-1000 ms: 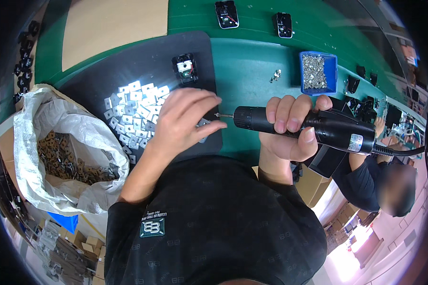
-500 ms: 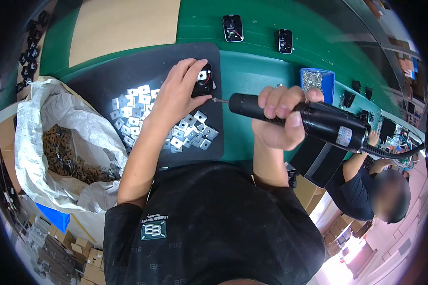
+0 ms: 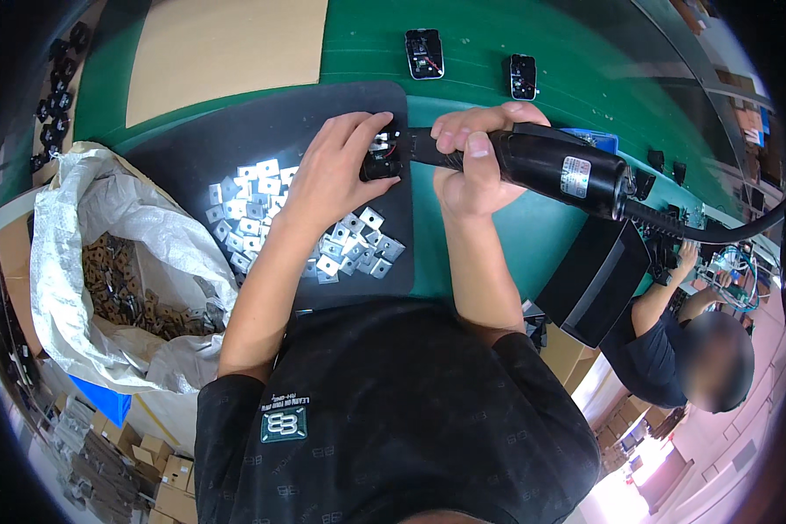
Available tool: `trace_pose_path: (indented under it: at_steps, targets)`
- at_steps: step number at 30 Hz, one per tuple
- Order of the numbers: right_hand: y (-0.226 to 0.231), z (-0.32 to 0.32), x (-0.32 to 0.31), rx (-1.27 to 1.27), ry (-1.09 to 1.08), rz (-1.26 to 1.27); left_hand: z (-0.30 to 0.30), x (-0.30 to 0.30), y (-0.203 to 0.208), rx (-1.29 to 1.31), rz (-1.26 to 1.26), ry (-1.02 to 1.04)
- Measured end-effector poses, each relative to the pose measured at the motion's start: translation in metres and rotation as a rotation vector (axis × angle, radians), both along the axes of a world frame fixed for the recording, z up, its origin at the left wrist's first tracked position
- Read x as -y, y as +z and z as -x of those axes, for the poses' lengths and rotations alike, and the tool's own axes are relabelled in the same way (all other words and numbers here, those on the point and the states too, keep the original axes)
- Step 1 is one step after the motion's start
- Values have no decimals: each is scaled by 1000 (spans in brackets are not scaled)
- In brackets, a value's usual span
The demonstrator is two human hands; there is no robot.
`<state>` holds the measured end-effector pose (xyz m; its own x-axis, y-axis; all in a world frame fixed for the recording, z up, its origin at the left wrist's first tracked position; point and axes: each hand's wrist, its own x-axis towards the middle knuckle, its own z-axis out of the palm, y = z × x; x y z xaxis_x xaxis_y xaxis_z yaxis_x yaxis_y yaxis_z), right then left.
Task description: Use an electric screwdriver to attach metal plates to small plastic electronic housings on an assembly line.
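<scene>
Far out past my left elbow sits the white woven sack (image 3: pixel 105 236), its mouth open on a heap of brown metal pieces (image 3: pixel 122 293). Nearer in, under my left wrist and forearm, lie the small silvery square plates (image 3: pixel 253 196), scattered over the black mat (image 3: pixel 192 144); more of them spread just behind the heel of that hand. My left hand (image 3: pixel 336 175) has its fingers curled over a small black part (image 3: pixel 382 157), thumb beneath it and fingertips on top, pinning it at the mat's right edge. Touching that part from the right is the nose of the black electric screwdriver (image 3: pixel 541 162). My right hand (image 3: pixel 472 162) is clenched round its barrel, fingers wrapped over the top. Beyond my fingertips, two small black devices (image 3: pixel 424 52) rest on the green tabletop (image 3: pixel 585 52), well apart from both hands. Off my right forearm, another person (image 3: pixel 672 341) works.
</scene>
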<state>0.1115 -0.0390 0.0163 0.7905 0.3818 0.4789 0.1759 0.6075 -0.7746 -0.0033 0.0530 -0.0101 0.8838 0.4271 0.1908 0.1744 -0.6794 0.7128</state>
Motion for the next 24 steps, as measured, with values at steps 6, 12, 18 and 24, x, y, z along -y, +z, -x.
trace_pose_path:
  at_steps: [6, 12, 18, 24]
  targets:
    - [-6, -1, -4, 18, 96, -48, -1, -2, -6, 18, 5, 6]
    - [-7, 0, -9, 70, 126, -14, -2, -4, -4, 26, 46, 20]
    - [-6, -3, -6, 58, 132, -16, -1, -4, -4, 32, 33, -17]
    - [-1, -7, -7, 48, 151, 40, -1, -4, -4, 27, 31, -16]
